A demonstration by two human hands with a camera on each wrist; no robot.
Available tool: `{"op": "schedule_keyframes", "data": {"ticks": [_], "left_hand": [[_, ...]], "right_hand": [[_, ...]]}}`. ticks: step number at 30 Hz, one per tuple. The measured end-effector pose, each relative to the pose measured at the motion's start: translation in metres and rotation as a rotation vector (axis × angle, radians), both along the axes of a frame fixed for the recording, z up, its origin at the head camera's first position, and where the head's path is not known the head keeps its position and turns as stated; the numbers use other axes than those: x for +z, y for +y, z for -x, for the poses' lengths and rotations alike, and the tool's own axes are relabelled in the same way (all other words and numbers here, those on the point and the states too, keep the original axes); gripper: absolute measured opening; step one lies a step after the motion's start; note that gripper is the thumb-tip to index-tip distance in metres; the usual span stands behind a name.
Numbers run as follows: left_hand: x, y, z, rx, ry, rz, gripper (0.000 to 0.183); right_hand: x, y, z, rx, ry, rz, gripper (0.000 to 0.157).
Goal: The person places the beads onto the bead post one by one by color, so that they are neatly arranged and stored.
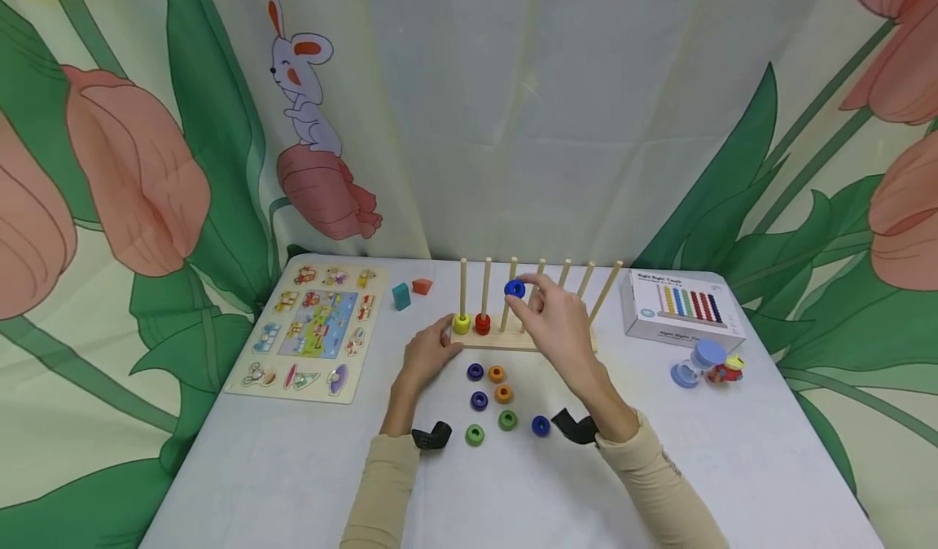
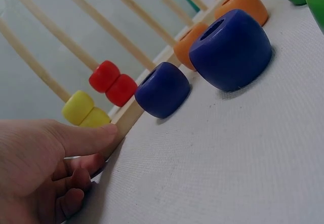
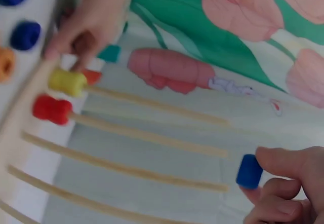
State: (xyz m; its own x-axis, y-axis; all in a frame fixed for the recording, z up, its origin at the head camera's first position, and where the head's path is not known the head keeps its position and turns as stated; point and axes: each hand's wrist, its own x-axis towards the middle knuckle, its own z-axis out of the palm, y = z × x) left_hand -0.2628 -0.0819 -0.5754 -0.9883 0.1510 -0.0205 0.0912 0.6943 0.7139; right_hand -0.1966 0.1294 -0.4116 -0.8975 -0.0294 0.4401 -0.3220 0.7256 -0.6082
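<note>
My left hand (image 1: 427,353) grips the left end of a wooden peg rack (image 2: 129,117), thumb along the front edge of its base. Up at the top of the third peg, my right hand (image 1: 555,321) pinches a blue bead (image 3: 249,171) between thumb and fingers. The bead is beside the peg's tip, not threaded on it. Two yellow beads (image 2: 78,107) are stacked on the first peg and two red beads (image 2: 105,77) on the second. The other pegs carry no beads in the parts that show; my right hand hides some of them.
Before the rack lie dark blue beads (image 1: 479,401), orange beads (image 1: 497,374), green beads (image 1: 475,435) and another blue bead (image 1: 541,426). A picture puzzle board (image 1: 359,305) and blocks (image 1: 401,296) stand left; a box (image 1: 685,309), a sand timer (image 1: 707,353) and a small toy (image 1: 725,370) right.
</note>
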Motion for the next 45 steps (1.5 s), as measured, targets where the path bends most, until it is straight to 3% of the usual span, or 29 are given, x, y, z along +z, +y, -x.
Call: {"op": "schedule_keyframes", "data": {"ticks": [5,13,20,24,28,36,45], "left_hand": [[0.001,0.001,-0.002,0.009,0.003,0.004,0.063],[0.004,0.003,-0.004,0.010,0.009,0.013,0.062],[0.003,0.002,-0.004,0.008,-0.001,-0.003,0.063],[0.001,0.002,-0.003,0.006,0.011,0.003,0.063],[0.002,0.001,-0.002,0.006,0.016,0.004,0.063],[0.004,-0.001,-0.003,0.013,-0.003,0.000,0.063],[0.003,0.001,-0.002,0.002,0.005,0.004,0.064]], "right_hand": [[0.013,-0.002,0.019,-0.048,0.114,-0.005,0.036],[0.014,-0.005,0.038,-0.069,0.068,-0.034,0.039],[0.012,-0.003,0.038,-0.070,0.035,-0.018,0.038],[0.006,0.002,0.026,-0.062,0.049,0.018,0.037],[-0.015,0.009,0.005,-0.033,0.018,0.050,0.035],[-0.077,0.019,-0.039,0.028,-0.222,0.000,0.030],[-0.115,0.038,-0.076,0.034,-0.412,-0.080,0.031]]}}
